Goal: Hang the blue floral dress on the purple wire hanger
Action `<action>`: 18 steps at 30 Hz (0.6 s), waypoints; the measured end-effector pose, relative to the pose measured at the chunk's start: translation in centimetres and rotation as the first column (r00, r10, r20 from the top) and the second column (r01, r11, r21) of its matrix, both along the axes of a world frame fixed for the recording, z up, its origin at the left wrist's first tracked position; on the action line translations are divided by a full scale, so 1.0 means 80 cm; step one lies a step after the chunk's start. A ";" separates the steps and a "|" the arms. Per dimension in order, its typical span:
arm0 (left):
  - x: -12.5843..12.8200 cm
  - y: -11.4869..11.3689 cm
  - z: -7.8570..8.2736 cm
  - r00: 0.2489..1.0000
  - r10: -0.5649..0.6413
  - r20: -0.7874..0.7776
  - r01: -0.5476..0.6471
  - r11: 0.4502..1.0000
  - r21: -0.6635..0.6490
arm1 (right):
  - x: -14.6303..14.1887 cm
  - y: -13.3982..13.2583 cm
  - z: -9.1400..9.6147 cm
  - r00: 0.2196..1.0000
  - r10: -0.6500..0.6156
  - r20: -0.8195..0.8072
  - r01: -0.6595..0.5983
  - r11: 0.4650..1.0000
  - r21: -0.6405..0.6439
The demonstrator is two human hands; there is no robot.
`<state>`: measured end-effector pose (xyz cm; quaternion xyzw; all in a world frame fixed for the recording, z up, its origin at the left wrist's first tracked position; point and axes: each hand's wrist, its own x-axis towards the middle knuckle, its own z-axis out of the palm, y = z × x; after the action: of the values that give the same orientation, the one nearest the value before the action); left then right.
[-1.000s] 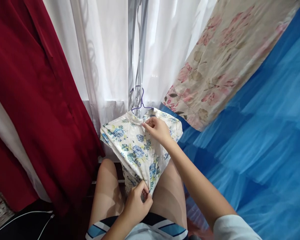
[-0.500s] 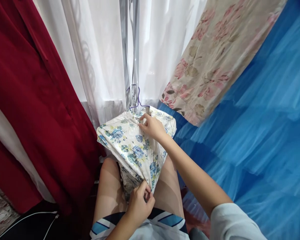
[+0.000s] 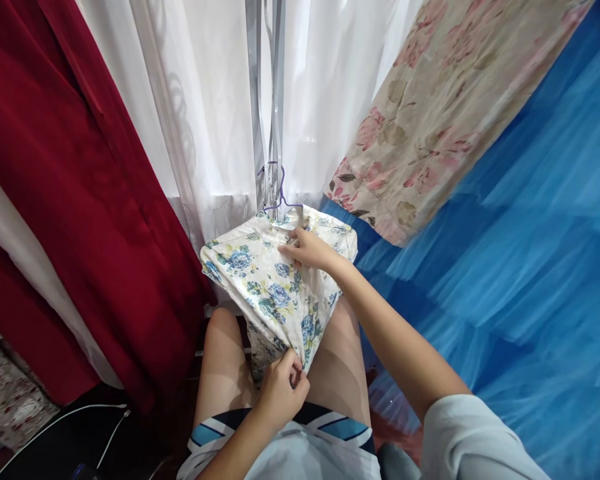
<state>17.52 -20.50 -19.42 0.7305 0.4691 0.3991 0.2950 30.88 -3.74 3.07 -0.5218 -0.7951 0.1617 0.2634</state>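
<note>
A white shirt [image 3: 280, 293] with blue flowers hangs by its shoulders on a thin purple hanger [image 3: 283, 193], with its collar at the top and its front facing me. Low on the front, the fingertips of my left hand [image 3: 285, 390] pinch the fabric and pull it toward me into a point. My right hand [image 3: 313, 250] is at the upper front just below the collar, its fingers closed on the cloth along the front opening. The exact grip of those fingertips is partly hidden.
White curtains [image 3: 205, 100] hang behind the hanger. To the left is a red curtain [image 3: 95, 200]; on the right hang a beige floral cloth [image 3: 410, 147] and blue ruffled fabric [image 3: 505, 267]. White cables [image 3: 70, 410] lie at lower left. My bare knees are beneath the shirt.
The shirt and hanger appear slightly higher and further right in view. My right hand has slid a little right on the upper front; my left hand keeps its pinch.
</note>
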 end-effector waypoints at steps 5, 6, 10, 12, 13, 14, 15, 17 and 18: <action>-0.009 0.004 0.005 1.000 0.000 -0.010 0.000 0.999 -0.050 | 0.013 -0.017 -0.003 0.996 0.010 -0.086 0.002 0.990 0.143; -0.012 0.006 0.010 1.000 -0.004 0.002 0.004 0.999 -0.045 | 0.015 -0.024 -0.003 0.995 0.024 -0.099 -0.008 0.987 0.161; -0.025 0.025 0.064 0.993 -0.057 0.101 0.044 0.991 0.130 | 0.022 -0.054 0.011 0.983 0.101 -0.152 -0.066 0.972 0.224; -0.031 0.044 0.115 0.987 -0.078 0.142 0.026 0.943 0.333 | 0.021 -0.064 0.021 0.980 0.136 -0.147 -0.095 0.963 0.254; -0.035 0.055 0.145 0.985 -0.070 0.160 -0.008 0.897 0.442 | 0.020 -0.068 0.026 0.980 0.149 -0.128 -0.109 0.955 0.275; -0.038 0.067 0.175 0.983 -0.046 0.178 -0.057 0.843 0.534 | 0.018 -0.070 0.030 0.982 0.160 -0.102 -0.123 0.947 0.298; -0.042 0.079 0.204 0.974 -0.015 0.228 -0.131 0.782 0.609 | 0.017 -0.072 0.033 0.983 0.170 -0.076 -0.137 0.938 0.319; -0.048 0.102 0.253 0.975 0.008 0.223 -0.148 0.770 0.621 | 0.018 -0.073 0.034 0.980 0.195 -0.049 -0.167 0.924 0.344; -0.051 0.112 0.271 0.984 -0.001 0.180 -0.110 0.789 0.605 | 0.019 -0.073 0.033 0.975 0.213 -0.056 -0.181 0.919 0.351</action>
<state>13.48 -11.50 2.23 0.7358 0.3082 0.5990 0.0700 32.44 -9.54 5.74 -0.3771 -0.8464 0.0701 0.3694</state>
